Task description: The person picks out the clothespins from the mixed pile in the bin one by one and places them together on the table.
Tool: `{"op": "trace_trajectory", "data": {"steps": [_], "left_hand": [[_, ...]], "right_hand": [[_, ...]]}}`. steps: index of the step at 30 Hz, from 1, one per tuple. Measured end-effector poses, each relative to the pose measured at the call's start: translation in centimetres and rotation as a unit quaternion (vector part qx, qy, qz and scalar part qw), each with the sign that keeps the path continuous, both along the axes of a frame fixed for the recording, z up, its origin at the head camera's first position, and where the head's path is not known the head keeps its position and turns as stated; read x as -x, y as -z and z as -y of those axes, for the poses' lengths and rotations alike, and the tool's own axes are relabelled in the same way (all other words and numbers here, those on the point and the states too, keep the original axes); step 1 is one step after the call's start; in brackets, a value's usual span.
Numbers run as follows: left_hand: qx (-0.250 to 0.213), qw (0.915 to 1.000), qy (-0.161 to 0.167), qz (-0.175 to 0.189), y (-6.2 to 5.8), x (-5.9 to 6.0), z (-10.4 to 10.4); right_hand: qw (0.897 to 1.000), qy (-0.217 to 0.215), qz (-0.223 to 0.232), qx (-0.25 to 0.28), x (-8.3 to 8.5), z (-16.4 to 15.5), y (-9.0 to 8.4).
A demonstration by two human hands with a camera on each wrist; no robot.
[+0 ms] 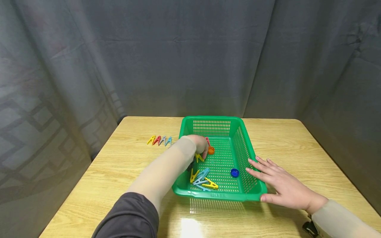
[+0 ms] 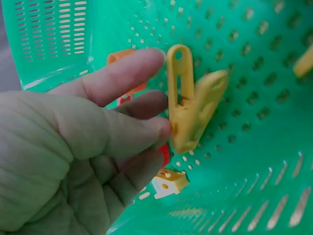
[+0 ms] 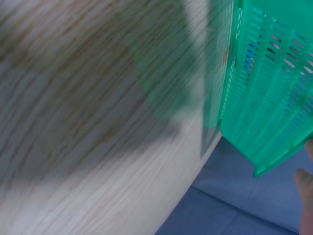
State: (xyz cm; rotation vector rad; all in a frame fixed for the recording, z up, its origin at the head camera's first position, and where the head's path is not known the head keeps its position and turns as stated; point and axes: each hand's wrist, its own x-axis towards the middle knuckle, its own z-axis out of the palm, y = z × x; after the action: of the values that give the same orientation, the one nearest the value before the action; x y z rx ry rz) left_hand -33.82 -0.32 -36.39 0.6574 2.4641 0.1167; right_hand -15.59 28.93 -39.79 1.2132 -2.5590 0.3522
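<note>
My left hand (image 1: 200, 144) reaches into a green basket (image 1: 220, 195). In the left wrist view its thumb and a finger pinch a yellow clothespin (image 2: 183, 105) by the edge, the index finger stretched out above. Just beyond the fingers are an orange cap (image 1: 211, 150) and a red clothespin (image 1: 207, 141), partly hidden. Light blue clothespins (image 1: 203, 173) and a yellow clothespin (image 1: 210, 183) lie jumbled in the basket's near left corner. My right hand (image 1: 279, 185) rests with spread fingers along the basket's right rim.
A blue cap (image 1: 234, 173) lies on the basket floor at the right. Left of the basket, yellow, red, grey and light blue clothespins (image 1: 168, 141) stand in a row on the wooden table (image 1: 119, 172). A grey curtain (image 1: 178, 59) hangs behind.
</note>
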Motion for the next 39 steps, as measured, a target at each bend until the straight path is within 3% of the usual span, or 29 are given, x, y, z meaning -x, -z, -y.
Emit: {"op": "trace_trajectory", "data": {"steps": [4,6,9,12,16,20,23,28,31,35,39], "left_hand": [[-0.027,0.9993,0.01,-0.024,-0.1,-0.1,-0.1],[-0.022,0.9995,-0.012,-0.018,-0.1,0.0,-0.2],[0.016,0.9981,-0.06,0.004,0.0,-0.1,-0.2],[0.057,0.9961,-0.067,0.004,-0.1,-0.1,-0.1],[0.064,0.9978,-0.017,-0.001,-0.1,0.0,-0.1],[0.058,0.9961,0.062,-0.022,-0.1,0.0,0.0],[0.046,0.9945,0.081,-0.048,0.1,0.2,-0.1],[0.075,0.9937,0.019,-0.082,-0.2,-0.5,-0.1],[0.114,0.9904,-0.018,-0.076,-0.8,-1.3,0.1],[0.122,0.9886,-0.055,-0.069,-1.2,-2.1,0.1],[0.159,0.9823,-0.06,-0.079,-1.4,-2.4,-0.4]], "right_hand": [[1.0,-0.004,-0.004,0.004,0.0,0.0,0.1],[1.0,-0.006,-0.006,0.005,0.0,0.0,0.1],[1.0,-0.008,-0.007,0.008,0.0,0.0,0.2],[1.0,-0.01,-0.009,0.01,0.0,0.1,0.1],[1.0,-0.011,-0.009,0.012,0.0,0.1,0.2],[1.0,-0.009,-0.008,0.011,0.0,0.1,0.2],[1.0,-0.009,-0.008,0.011,0.0,0.1,0.2],[1.0,-0.009,-0.008,0.013,0.0,0.2,0.2],[1.0,-0.008,-0.006,0.012,0.0,0.1,0.1],[1.0,-0.008,-0.008,0.011,0.0,0.1,0.1],[1.0,-0.011,-0.013,0.014,0.1,0.1,0.1]]}}
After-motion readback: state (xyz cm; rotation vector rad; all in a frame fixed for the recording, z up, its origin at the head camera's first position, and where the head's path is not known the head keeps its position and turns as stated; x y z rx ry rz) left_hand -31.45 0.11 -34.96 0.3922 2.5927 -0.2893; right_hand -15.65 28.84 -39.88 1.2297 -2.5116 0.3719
